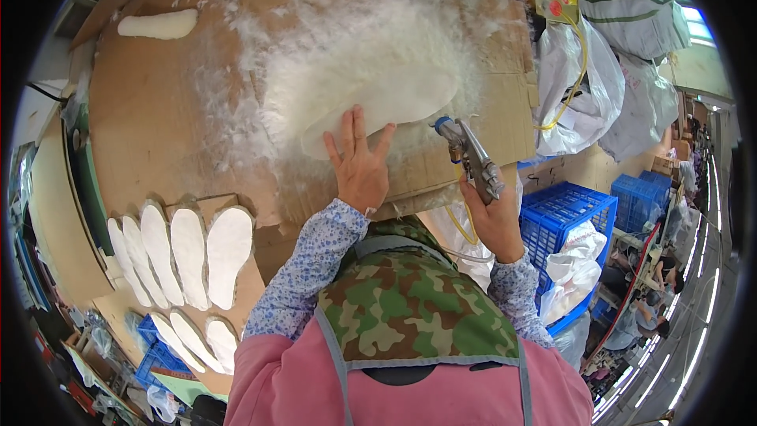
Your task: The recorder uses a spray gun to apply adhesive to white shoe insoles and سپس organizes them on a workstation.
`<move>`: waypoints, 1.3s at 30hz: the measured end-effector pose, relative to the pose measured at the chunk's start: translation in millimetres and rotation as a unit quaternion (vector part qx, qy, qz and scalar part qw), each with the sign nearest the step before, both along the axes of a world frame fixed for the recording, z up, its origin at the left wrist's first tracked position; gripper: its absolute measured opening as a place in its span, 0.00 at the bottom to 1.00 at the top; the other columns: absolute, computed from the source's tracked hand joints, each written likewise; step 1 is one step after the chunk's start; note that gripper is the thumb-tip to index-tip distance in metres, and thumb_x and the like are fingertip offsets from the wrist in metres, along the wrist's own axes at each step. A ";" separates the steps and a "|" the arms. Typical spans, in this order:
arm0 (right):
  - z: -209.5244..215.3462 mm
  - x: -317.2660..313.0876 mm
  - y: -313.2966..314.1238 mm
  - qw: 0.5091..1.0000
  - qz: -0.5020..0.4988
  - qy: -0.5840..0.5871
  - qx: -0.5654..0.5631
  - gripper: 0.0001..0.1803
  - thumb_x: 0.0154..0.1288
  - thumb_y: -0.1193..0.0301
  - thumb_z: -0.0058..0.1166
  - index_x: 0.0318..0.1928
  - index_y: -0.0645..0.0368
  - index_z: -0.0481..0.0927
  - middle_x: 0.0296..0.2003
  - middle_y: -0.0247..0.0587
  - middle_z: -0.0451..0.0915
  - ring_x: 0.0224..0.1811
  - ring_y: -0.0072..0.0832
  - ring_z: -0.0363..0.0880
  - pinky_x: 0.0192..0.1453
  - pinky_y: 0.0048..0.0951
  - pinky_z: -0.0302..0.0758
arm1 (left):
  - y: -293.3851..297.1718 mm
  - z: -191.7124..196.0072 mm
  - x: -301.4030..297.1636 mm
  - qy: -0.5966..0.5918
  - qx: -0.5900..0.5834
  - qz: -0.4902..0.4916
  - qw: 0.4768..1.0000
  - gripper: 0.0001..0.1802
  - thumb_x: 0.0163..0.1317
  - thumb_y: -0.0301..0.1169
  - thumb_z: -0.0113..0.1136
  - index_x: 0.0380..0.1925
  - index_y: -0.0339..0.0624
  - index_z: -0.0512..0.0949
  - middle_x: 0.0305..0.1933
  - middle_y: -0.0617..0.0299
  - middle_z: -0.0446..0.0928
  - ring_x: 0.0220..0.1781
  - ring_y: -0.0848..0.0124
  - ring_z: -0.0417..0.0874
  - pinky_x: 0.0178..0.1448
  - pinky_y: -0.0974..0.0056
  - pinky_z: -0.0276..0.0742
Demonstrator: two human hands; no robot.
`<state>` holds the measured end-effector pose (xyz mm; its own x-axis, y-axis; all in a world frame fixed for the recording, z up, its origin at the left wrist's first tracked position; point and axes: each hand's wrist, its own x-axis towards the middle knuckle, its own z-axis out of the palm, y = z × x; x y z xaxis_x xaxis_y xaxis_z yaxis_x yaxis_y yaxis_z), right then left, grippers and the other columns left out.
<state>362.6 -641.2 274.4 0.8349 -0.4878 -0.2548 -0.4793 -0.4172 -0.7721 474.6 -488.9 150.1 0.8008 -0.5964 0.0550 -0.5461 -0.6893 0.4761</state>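
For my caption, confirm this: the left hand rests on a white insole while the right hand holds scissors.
Wrong tool: the head view shows the right hand holding a blue-tipped spray gun. The left hand does rest on a white insole.

Matt cardboard (173,102) lies beneath the smooth, dull insole (394,102), a shiny metal spray gun (475,158) to the insole's right.

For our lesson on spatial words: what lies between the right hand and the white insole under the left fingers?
In the head view, a spray gun, held in the right hand, its blue tip toward the insole.
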 end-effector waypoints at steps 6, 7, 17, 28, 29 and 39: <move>-3.8 2.9 12.1 1.000 0.021 -0.004 0.012 0.12 0.63 0.75 0.52 0.46 0.63 0.71 0.26 0.46 0.74 0.27 0.30 0.70 0.33 0.28 0.69 | 17.9 7.9 -0.7 0.010 0.025 0.019 0.999 0.31 0.49 0.23 0.51 0.58 0.51 0.69 0.71 0.47 0.48 0.74 0.52 0.44 0.69 0.35 0.36; -1.8 5.3 15.3 0.999 0.030 0.004 0.010 0.12 0.62 0.75 0.52 0.46 0.63 0.71 0.26 0.47 0.74 0.27 0.33 0.71 0.34 0.29 0.70 | 22.9 7.1 -1.5 0.011 0.026 0.023 0.999 0.31 0.49 0.23 0.51 0.58 0.51 0.69 0.71 0.47 0.48 0.74 0.52 0.44 0.69 0.35 0.36; 0.8 26.9 53.2 0.990 0.131 0.005 0.047 0.12 0.62 0.75 0.52 0.46 0.61 0.70 0.31 0.52 0.76 0.34 0.47 0.76 0.37 0.36 0.71 | 70.4 4.5 -13.8 0.017 0.032 0.105 0.994 0.32 0.50 0.24 0.51 0.60 0.52 0.67 0.71 0.44 0.45 0.74 0.49 0.42 0.69 0.36 0.35; 0.5 33.5 69.5 0.982 0.177 0.021 0.061 0.15 0.60 0.76 0.53 0.47 0.61 0.69 0.34 0.55 0.76 0.37 0.51 0.75 0.39 0.39 0.71 | 75.4 1.7 -17.1 0.048 0.002 0.122 0.991 0.32 0.51 0.22 0.49 0.60 0.54 0.68 0.71 0.42 0.45 0.74 0.48 0.42 0.69 0.36 0.33; 0.7 33.0 67.6 0.982 0.177 0.021 0.060 0.15 0.60 0.76 0.53 0.47 0.61 0.69 0.34 0.55 0.76 0.37 0.51 0.75 0.39 0.39 0.71 | 75.5 0.1 -17.2 0.041 0.000 0.120 0.992 0.32 0.52 0.22 0.49 0.60 0.54 0.67 0.71 0.41 0.45 0.74 0.48 0.42 0.69 0.36 0.33; -5.6 19.1 36.0 0.993 0.113 0.023 0.028 0.13 0.62 0.75 0.52 0.47 0.62 0.70 0.29 0.53 0.76 0.30 0.46 0.76 0.35 0.32 0.71 | 71.7 1.6 -14.8 0.027 0.032 0.115 0.992 0.32 0.51 0.24 0.51 0.60 0.54 0.68 0.69 0.41 0.49 0.72 0.48 0.46 0.68 0.36 0.37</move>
<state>381.7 -605.3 268.8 0.9081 -0.2743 -0.3163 -0.4140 -0.4755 -0.7762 459.8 -417.2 151.7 0.9173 -0.3975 -0.0242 -0.3448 -0.8230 0.4514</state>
